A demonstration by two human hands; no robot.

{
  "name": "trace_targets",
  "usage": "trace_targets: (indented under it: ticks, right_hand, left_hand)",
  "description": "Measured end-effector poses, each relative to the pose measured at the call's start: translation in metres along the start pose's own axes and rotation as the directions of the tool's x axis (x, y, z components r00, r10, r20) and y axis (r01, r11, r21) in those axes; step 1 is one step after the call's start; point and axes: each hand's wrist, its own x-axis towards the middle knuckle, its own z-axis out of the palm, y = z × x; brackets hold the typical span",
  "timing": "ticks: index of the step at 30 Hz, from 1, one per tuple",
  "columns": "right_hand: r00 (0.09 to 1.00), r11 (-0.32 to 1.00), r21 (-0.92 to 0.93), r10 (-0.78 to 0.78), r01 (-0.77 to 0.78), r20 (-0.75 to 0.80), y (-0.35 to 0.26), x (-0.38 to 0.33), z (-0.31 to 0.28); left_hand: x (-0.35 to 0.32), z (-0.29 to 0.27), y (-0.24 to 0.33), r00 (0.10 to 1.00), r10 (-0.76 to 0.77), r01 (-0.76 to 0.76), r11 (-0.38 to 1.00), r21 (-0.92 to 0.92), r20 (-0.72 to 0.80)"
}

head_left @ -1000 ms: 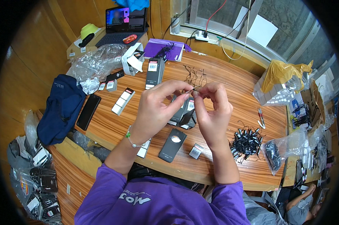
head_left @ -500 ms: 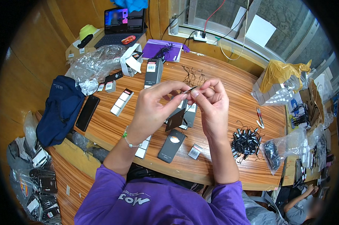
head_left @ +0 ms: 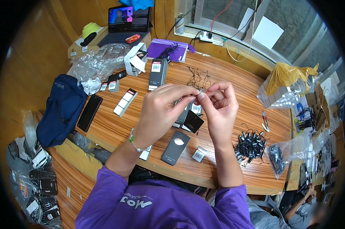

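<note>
Above the middle of the table, my left hand (head_left: pixel 161 107) and my right hand (head_left: pixel 220 114) meet, thumbs and index fingers pinched at the same spot. Between them is the thin dark cord of a hang tag, mostly hidden by the fingertips. The dark card of that hang tag (head_left: pixel 193 121) dangles below, tilted. Underneath lie stacks of grey printed tags (head_left: pixel 180 119), partly covered by my hands. Closer to me are a grey tag with a white oval (head_left: pixel 175 148) and a small stack of barcode labels (head_left: pixel 199 154).
Loose black cords (head_left: pixel 198 77) lie beyond my hands. To the right are a heap of black corded pieces (head_left: pixel 250 145) and red-handled snips (head_left: pixel 265 120). A phone (head_left: pixel 89 113) and navy bag (head_left: pixel 60 110) sit left. A laptop (head_left: pixel 128 23) stands at the back; another person sits lower right.
The hang tag has swung round and shifted right, its face turning from brownish to black. Both hands have moved slightly right, their fingertips still together.
</note>
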Motion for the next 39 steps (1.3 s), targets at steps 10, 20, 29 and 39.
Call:
trace_targets:
  ticks: [10, 20, 29, 39]
  right_hand:
    - [0.993, 0.998, -0.057, 0.035, -0.028, 0.114, -0.007, 0.005, -0.008]
    - [0.988, 0.972, -0.234, 0.062, -0.028, 0.139, -0.008, 0.007, -0.014]
    - [0.995, 0.969, -0.246, 0.018, 0.008, 0.101, 0.001, 0.007, -0.012]
    - [0.987, 0.995, -0.079, 0.066, -0.055, 0.146, 0.002, 0.011, -0.011]
  left_hand:
    - [0.002, -0.006, 0.004, 0.977, -0.206, 0.211, 0.936, -0.28, 0.049]
    - [0.002, -0.01, 0.009, 0.993, -0.108, 0.113, 0.982, -0.154, 0.042]
    - [0.002, -0.009, 0.009, 0.984, -0.162, 0.173, 0.964, -0.2, 0.071]
    - [0.0, -0.001, -0.009, 0.993, 0.097, -0.097, 0.995, -0.003, -0.072]
